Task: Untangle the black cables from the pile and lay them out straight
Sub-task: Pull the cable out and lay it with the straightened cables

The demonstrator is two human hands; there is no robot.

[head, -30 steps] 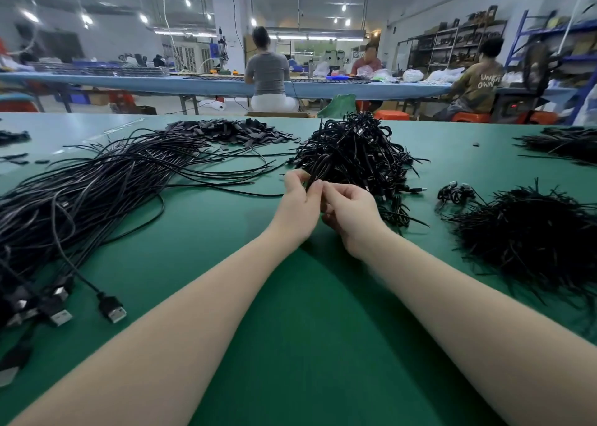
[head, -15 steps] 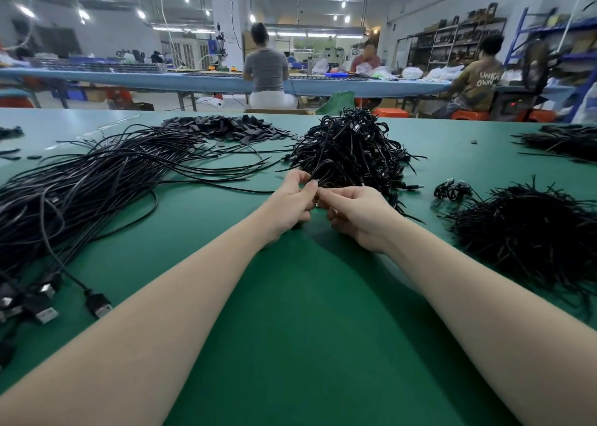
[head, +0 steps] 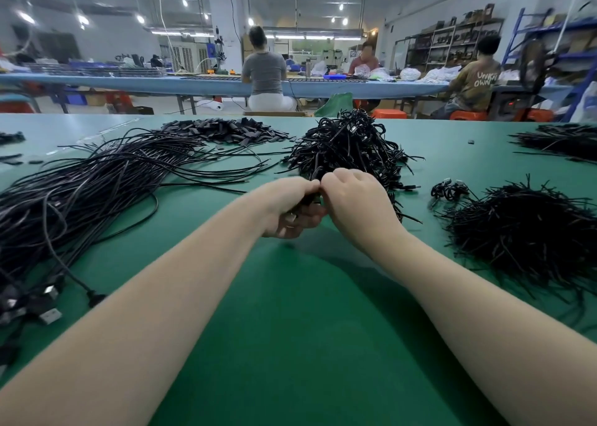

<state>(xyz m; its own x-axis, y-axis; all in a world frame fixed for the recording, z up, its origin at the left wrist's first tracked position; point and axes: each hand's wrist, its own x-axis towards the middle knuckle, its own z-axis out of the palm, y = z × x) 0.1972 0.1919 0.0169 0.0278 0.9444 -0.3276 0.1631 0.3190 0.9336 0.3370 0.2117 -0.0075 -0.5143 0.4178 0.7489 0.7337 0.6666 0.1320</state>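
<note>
Both hands have dropped closer together since a moment ago: the left hand (head: 287, 204) now curls round a small cable bundle (head: 308, 199), and the right hand (head: 352, 196) pinches at its top, knuckles touching the left. That suggests one bundle is freed for unwinding. Just beyond sits the tangled pile (head: 350, 148); straightened cables (head: 97, 183) fan across the green table (head: 290, 328) to the left. No containers show nearby

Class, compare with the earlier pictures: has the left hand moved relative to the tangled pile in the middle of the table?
Yes. The left hand has turned palm-up below the tangled pile, fingers curled round black cable.
</note>
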